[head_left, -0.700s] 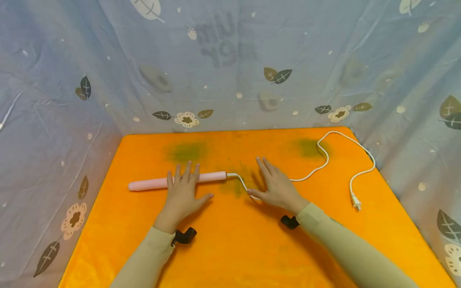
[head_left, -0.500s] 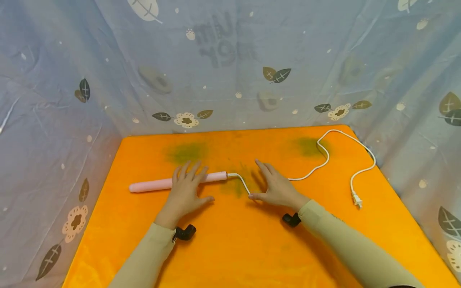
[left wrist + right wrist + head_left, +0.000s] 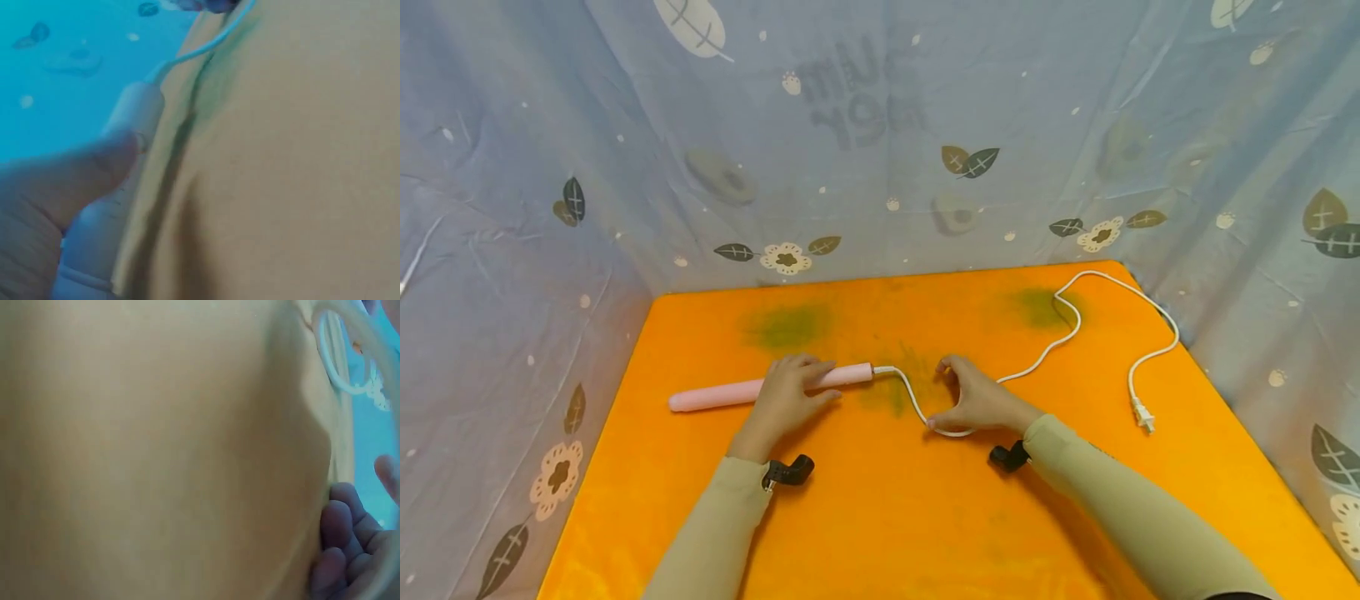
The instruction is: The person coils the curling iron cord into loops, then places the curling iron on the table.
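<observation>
"Gripping the rod [image 3: 718, 396], pink, slim, quantity one: which hand?"

"Left hand [image 3: 781, 406]. Fingers bent over the far side, thumb against the near side."

"Location of the rod?"

"Left of centre at the table [image 3: 880, 517], lying nearly crosswise, its right end slightly farther back than the rounded left end. Whether its whole length touches the surface, cannot tell."

"Right hand [image 3: 987, 402], condition?"

"Fingers curved, thumb set well apart from them, a wide gap between. Thumb tip at the cord [image 3: 209, 46]; contact between them, cannot tell."

"Cord, particulars?"

"White, one length. Leaves the right end of the rod, bends toward the near side, passes by the right hand, shows again beyond it, loops to the far right corner and turns back to a white plug [image 3: 1142, 415]."

"Sleeves [image 3: 718, 525]?"

"Two, pale green, a black fitting [image 3: 792, 472] at each cuff."

"Surroundings?"

"Table orange, with green smudges [image 3: 788, 325]. Curtain [image 3: 880, 167] grey-blue, printed with leaves and flowers, behind and at both sides."
</observation>
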{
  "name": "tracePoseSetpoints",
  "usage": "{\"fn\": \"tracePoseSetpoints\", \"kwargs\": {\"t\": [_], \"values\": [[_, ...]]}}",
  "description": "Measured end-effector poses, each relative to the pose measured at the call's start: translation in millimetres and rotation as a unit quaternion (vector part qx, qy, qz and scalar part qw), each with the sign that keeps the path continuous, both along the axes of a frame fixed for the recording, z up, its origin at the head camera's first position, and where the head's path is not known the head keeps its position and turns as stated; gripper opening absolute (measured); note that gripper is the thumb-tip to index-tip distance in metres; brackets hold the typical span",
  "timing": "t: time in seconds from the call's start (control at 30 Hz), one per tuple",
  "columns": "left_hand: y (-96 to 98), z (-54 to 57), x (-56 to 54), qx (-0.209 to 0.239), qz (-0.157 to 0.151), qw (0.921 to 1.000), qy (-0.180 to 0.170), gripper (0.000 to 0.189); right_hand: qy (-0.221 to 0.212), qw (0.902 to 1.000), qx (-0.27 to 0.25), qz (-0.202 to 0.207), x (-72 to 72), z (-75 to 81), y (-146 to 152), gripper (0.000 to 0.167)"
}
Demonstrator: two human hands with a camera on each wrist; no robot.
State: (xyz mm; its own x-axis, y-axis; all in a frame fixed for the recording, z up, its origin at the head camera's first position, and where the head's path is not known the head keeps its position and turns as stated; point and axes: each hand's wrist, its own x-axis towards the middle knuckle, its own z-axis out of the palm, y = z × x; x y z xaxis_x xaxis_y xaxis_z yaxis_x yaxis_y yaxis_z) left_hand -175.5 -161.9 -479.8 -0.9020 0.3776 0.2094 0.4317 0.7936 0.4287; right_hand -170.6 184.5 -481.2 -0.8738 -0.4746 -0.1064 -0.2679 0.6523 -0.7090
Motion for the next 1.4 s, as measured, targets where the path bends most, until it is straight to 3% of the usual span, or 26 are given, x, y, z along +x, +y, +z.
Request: {"fn": "tracePoseSetpoints", "kwargs": {"t": [0.13, 0.47, 0.9, 1.4], "values": [[1.9, -8.8, -5.1, -0.01, 0.021, 0.9997, 0.006, 0.047, 0.005, 0.9992, -0.006, 0.039, -0.5, -5.6, 1, 0.076], [8.2, -18.0, -7.2, -0.017, 0.054, 0.9978, 0.036, 0.043, 0.042, 0.9928, 0.088, 0.07, 7.2, -12.2, -2, 0.058], [11.0, -22.4, 6.1, -0.023, 0.056, 0.9971, 0.047, 0.041, 0.043, 0.9944, 0.06, 0.076, 21.6, -19.2, 2, 0.042], [12.0, -20.9, -1.9, -0.017, 0.063, 0.9965, 0.053, 0.042, 0.055, 0.9926, 0.037, 0.101, 14.0, -2.8, 7, 0.01]]}}
